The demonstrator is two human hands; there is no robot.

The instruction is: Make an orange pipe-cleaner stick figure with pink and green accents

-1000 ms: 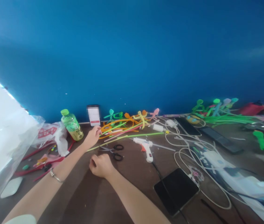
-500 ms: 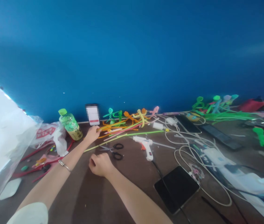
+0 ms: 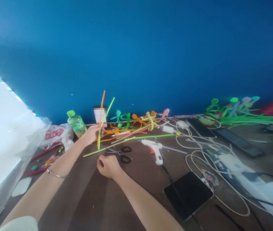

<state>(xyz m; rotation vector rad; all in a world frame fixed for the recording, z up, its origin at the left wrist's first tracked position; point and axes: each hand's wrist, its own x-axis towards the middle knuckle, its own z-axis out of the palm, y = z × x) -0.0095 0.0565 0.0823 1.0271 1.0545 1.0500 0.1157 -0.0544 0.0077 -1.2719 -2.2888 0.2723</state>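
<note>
My left hand (image 3: 93,134) pinches an orange pipe cleaner (image 3: 103,100) and a green pipe cleaner (image 3: 110,104), both upright in front of the propped phone (image 3: 97,118). My right hand (image 3: 107,165) rests on the table with its fingers curled; whether anything is inside them is hidden. Just beyond it lie scissors (image 3: 120,152) with black handles. Orange, pink and yellow-green pipe cleaners (image 3: 151,137) are spread behind the scissors. Small pipe-cleaner figures (image 3: 150,119) stand along the wall. A white glue gun (image 3: 155,149) lies to the right of the scissors.
A green-capped bottle (image 3: 76,124) and a plastic bag (image 3: 54,134) stand at the left. On the right are a black tablet (image 3: 189,195), looped white cables (image 3: 191,159), dark phones (image 3: 239,141) and green pipe cleaners (image 3: 249,120).
My left hand has lifted the orange and green pipe cleaners upright from the pile. My right hand keeps its curled shape near the scissors. The view has shifted slightly.
</note>
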